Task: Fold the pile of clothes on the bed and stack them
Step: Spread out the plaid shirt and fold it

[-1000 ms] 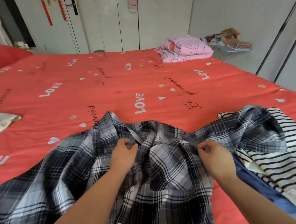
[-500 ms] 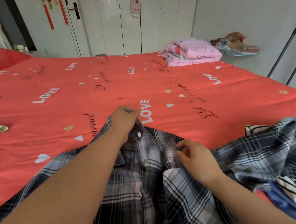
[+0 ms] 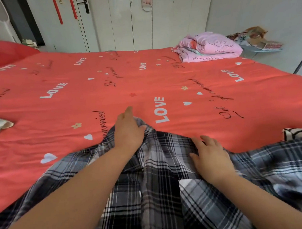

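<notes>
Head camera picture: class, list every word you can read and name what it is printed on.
"LOVE": white capitals, repeated across the red bedspread.
Black cursive script on the bedspread: too blurred to read.
Dark writing on the pink quilt: too blurred to read.

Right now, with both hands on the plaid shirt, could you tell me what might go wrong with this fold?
The grey-and-black plaid shirt is bunched between the left hand at its collar and the right hand lying flat, so creases may get folded in. Its right-hand part lies against the black-and-white striped garment, which could be dragged along.
</notes>
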Motion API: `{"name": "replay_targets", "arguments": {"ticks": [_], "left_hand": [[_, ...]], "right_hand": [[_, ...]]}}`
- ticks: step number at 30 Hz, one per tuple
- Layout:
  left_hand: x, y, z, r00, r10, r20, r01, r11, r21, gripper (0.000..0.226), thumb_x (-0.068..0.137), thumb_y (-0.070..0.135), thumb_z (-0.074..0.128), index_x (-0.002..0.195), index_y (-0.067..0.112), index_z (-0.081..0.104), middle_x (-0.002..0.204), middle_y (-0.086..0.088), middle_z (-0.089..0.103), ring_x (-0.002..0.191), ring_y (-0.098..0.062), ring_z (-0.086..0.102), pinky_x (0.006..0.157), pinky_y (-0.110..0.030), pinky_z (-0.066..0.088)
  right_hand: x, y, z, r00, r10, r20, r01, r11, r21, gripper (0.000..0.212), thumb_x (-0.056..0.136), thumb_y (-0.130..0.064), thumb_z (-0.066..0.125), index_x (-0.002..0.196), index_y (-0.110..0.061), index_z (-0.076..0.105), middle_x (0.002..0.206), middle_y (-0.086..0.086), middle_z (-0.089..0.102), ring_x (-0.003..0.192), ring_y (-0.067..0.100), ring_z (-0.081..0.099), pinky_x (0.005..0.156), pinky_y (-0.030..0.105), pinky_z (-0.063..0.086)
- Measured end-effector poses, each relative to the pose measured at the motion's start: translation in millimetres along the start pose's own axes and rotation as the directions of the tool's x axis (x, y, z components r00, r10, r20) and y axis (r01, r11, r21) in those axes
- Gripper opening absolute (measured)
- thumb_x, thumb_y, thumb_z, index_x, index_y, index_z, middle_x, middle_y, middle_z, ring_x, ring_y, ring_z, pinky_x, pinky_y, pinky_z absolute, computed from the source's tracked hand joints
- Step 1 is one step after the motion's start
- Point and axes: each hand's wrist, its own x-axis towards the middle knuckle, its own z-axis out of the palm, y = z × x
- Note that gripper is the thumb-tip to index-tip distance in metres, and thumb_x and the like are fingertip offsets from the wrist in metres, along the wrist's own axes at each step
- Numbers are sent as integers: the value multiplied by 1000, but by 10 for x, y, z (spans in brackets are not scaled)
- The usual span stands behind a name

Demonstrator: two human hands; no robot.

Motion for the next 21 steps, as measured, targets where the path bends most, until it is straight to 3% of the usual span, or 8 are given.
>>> {"name": "replay_targets", "arguments": {"ticks": [3,7,9,12,14,17,19,21], "left_hand": [[2,-110,39,987,-94,132,82,992,95,81,85,15,66,147,17,14,144,-20,30,125,-36,41,98,-39,38],[178,-148,18,1000,24,3,-24,994,110,44,81,-11,43,121,3,55,115,-20,60,101,-34,55,79,-36,43],[320,-119,-34,993,37,-111,-30,997,66,38,77,-14,42,107,-3,63,109,-23,63,97,-33,56,82,-38,45],[494,-130,-85,981,17,-191,-8,999,47,45,83,-12,41,123,-1,57,124,-20,58,117,-32,51,97,-33,37],[461,-156,-43,984,28,-173,-22,999,39,44,85,-9,40,125,0,56,127,-18,57,119,-30,51,97,-29,34],[237,-149,79,982,104,-159,-103,995,15,33,89,-2,44,119,0,58,118,-17,60,108,-30,54,91,-32,38],[42,-153,145,983,128,-133,-131,991,-13,14,92,10,49,103,5,55,92,-8,60,87,-27,56,74,-34,44],[-135,-148,192,997,78,11,-78,997,-23,18,94,22,51,97,5,46,73,-2,50,66,-21,50,53,-30,36]], "right_hand": [[146,-19,-3,998,65,6,-65,997,-47,59,94,-37,47,145,-24,21,144,2,34,134,25,27,102,40,33],[308,49,-47,996,55,-75,-67,984,-166,26,94,-26,45,118,-19,51,119,3,55,114,25,46,83,34,35],[410,122,-111,985,81,-150,-106,981,-165,24,93,-21,45,115,-18,54,115,4,56,110,27,48,79,33,34],[511,232,-125,977,131,-166,-155,977,-143,27,91,-17,47,117,-18,55,114,5,55,109,28,48,79,33,33],[514,266,-81,979,135,-153,-151,984,-95,32,91,-19,48,123,-21,53,118,5,53,113,28,45,85,35,35],[386,155,-47,973,35,-229,-28,999,31,34,87,-19,54,121,-20,58,120,10,56,107,34,48,87,40,39],[242,6,-28,946,-123,-299,146,988,54,28,82,-21,54,106,-17,67,104,10,64,93,36,55,80,41,44],[96,-122,-6,945,-211,-249,231,971,54,28,86,-25,50,108,-18,66,106,6,63,99,32,55,84,41,44]]}}
